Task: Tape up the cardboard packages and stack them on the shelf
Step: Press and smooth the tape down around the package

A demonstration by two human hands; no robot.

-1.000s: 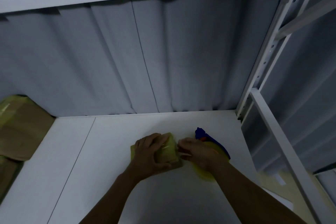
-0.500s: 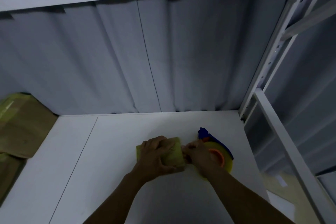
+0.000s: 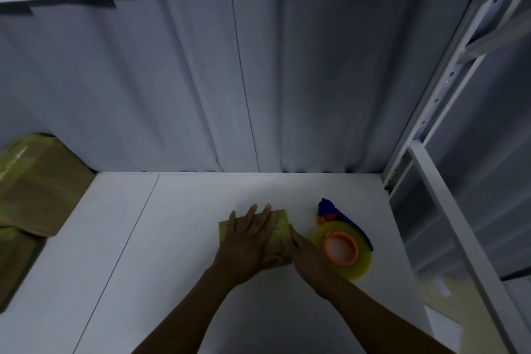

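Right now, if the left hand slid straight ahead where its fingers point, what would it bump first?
Probably nothing nearby. The left hand lies flat on the small package, fingers aimed at the back. Beyond them is bare white shelf, then the grey back panel, likely the first thing met.
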